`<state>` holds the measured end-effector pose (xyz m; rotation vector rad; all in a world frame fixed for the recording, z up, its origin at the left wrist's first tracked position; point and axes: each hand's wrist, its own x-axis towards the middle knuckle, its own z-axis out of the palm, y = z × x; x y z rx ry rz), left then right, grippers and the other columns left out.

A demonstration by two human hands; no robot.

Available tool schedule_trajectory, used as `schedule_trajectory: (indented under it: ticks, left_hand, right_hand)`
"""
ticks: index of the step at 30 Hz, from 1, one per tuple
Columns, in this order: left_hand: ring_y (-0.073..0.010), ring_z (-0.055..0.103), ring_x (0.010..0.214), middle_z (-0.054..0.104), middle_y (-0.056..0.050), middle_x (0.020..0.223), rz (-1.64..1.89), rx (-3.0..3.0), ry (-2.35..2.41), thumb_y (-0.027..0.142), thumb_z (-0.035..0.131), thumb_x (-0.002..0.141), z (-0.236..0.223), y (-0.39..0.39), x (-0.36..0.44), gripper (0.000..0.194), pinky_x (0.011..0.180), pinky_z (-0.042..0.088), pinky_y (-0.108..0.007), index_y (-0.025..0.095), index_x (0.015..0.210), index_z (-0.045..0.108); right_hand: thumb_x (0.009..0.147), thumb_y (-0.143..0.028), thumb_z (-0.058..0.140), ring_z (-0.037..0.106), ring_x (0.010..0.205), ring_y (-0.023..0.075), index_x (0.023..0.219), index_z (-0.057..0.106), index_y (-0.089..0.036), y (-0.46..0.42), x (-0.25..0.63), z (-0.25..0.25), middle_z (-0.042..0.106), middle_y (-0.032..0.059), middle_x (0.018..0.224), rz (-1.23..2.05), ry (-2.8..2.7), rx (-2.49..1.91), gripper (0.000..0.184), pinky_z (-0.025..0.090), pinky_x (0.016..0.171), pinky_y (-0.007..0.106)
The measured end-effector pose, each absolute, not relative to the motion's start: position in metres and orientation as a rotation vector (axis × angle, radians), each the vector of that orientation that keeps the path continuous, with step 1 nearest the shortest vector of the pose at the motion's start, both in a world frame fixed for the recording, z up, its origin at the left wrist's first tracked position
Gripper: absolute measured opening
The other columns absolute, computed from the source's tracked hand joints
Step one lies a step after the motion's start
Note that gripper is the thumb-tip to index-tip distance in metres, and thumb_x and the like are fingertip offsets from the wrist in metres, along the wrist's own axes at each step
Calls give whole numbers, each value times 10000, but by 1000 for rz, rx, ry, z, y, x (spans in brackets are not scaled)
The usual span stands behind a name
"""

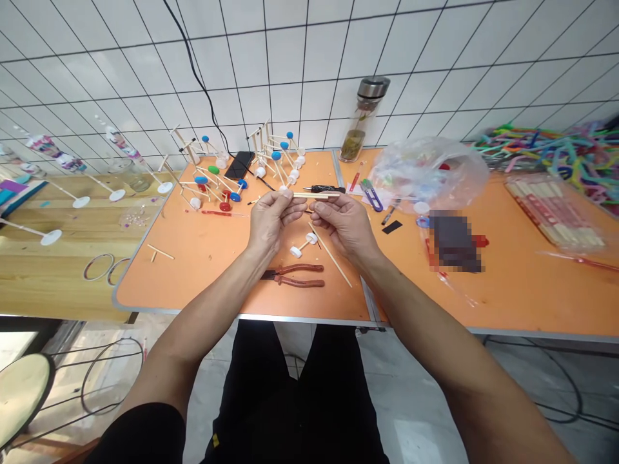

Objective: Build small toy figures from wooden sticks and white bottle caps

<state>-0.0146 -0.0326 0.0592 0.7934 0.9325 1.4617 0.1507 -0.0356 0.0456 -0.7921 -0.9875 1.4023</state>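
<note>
The thin wooden stick [316,194] is up over the orange counter [159,283]. The left hand [273,219] and right hand [343,225] both pinch it. It is light and stiff but may snap, so hold it near the middle.

My orange desk [159,270] carries red-handled pliers [294,276] lying near its front edge. Farther back stand small stick frames [278,154] with blue and white caps, close to my black phone [239,165]. To the right I see blue-handled snips [371,195], a crumpled clear plastic bag [428,174] and, just beside it, a glass bottle [360,119] with a steel lid, standing by the white tiled wall [309,58]. A heap of coloured straws [556,158] lies at the far right. On my left, a wooden table [72,258] holds white-footed sticks [62,222], and a round stool [19,399] stands lower down.
</note>
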Motion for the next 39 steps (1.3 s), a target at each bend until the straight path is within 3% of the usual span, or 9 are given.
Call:
schedule_trajectory:
  ticks: [7,13,18,22,29,35,37,39]
  left_hand:
    - [-162,856,794,862,-35,873,1529,936,967,470,971,863,56,-38,-11,375,721,642,-218,190,880,722]
    - [-189,863,823,870,-60,898,1518,1056,897,539,979,835,55,-40,-11,423,757,667,-254,190,904,750]
    - [-269,885,995,883,-116,966,1377,955,879,753,816,916,63,-36,-15,557,817,693,-296,203,919,728]
    - [-307,880,1061,881,-137,977,1344,905,846,755,787,934,66,-33,-17,559,859,703,-334,200,925,715]
    - [-264,883,1014,885,-116,996,1317,916,841,677,832,931,62,-37,-15,488,827,686,-280,196,952,753]
    - [-255,877,982,877,-109,977,1303,878,817,703,805,950,69,-36,-16,502,870,705,-315,204,918,759]
    - [-252,870,953,864,-107,966,1297,874,851,766,764,951,80,-39,-28,552,813,708,-317,216,902,747]
    - [-189,823,786,797,-63,813,1434,877,883,791,753,947,93,-47,-43,579,663,659,-259,234,804,687]
  right_hand:
    - [603,-638,1082,725,666,102,982,733,-224,-34,155,43,816,2,856,1370,-1008,-810,661,639,642,212]
    - [576,-594,1104,688,596,92,883,748,-204,-34,161,45,801,4,772,1423,-999,-831,611,594,577,197]
    - [570,-597,1101,673,575,91,868,753,-214,-33,165,49,799,4,758,1402,-998,-816,598,579,555,199]
    - [601,-637,1076,685,586,103,902,735,-218,-33,166,49,800,11,774,1359,-1046,-826,618,575,558,213]
    - [632,-642,1062,684,599,114,911,748,-229,-36,165,49,804,14,786,1313,-1065,-833,589,565,564,232]
    - [649,-628,1055,677,595,113,904,740,-228,-36,164,50,800,13,785,1296,-1070,-831,569,576,573,235]
    - [665,-640,1039,683,608,114,910,719,-234,-33,168,50,795,6,794,1262,-1052,-844,572,590,585,237]
    - [700,-624,1026,690,622,105,922,697,-240,-28,173,51,789,-8,804,1209,-991,-836,553,593,591,221]
